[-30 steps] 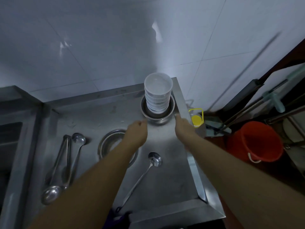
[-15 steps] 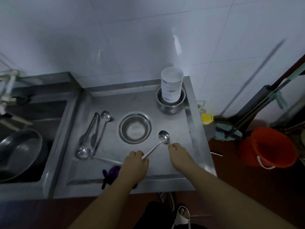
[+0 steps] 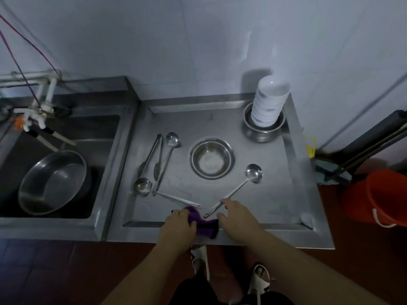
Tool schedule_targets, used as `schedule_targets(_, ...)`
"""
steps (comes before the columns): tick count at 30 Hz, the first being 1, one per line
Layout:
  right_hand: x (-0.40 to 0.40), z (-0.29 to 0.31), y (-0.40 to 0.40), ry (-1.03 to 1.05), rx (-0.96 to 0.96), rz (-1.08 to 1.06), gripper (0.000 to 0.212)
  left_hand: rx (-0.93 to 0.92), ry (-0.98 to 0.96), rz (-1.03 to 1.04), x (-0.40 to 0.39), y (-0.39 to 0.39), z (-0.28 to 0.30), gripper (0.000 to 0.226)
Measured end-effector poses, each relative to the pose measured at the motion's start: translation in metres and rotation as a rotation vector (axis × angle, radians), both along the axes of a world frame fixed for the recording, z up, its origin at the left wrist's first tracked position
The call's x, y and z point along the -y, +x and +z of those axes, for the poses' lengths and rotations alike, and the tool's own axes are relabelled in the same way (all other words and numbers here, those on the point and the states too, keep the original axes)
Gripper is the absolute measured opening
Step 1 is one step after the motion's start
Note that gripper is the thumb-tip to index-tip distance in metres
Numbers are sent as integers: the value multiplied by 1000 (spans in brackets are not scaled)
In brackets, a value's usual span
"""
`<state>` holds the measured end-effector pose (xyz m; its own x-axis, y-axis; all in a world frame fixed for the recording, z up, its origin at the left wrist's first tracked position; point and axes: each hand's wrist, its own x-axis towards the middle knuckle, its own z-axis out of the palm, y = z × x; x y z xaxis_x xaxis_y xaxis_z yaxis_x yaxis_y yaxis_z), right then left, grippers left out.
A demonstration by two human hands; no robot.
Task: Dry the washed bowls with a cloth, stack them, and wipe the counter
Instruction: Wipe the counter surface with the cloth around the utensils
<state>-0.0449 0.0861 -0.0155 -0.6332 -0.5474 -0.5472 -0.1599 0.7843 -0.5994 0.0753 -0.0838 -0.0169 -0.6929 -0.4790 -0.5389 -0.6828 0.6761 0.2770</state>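
A tall stack of white bowls [image 3: 269, 104] stands in a steel bowl [image 3: 263, 130] at the counter's far right corner. A second steel bowl [image 3: 211, 158] sits alone mid-counter. At the front edge of the steel counter [image 3: 275, 194] lies a purple cloth [image 3: 201, 221]. My left hand [image 3: 179, 224] is closed on the cloth's left part. My right hand [image 3: 236, 214] rests beside the cloth, fingers spread, its fingertips touching the handle of a ladle [image 3: 236, 190].
Tongs [image 3: 152, 156], a long spoon [image 3: 167, 157] and another ladle [image 3: 154, 190] lie on the counter's left. A sink [image 3: 105, 150] at left holds a large steel basin [image 3: 51, 181]. An orange bucket [image 3: 376, 194] and mop handles stand on the floor at right.
Both hands drew back from the bowl stack to the counter's front edge. My left hand took hold of the purple cloth; my right hand came down beside it at the ladle's handle.
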Motion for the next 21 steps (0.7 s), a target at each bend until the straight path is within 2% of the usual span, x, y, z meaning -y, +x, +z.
schedule_targets(5, 67, -37, 31, 60, -59, 211, 61, 17, 37, -55, 65, 10, -21, 30)
schedule_targets(10, 112, -74, 54, 52, -132, 395, 78, 60, 34, -98, 116, 14, -37, 40)
schedule_targets(13, 126, -91, 63, 74, -145, 441, 80, 64, 33, -129, 135, 16, -43, 39)
schedule_targets(21, 116, -105, 74, 59, -245, 510, 49, 70, 74, -204, 139, 1, -58, 42)
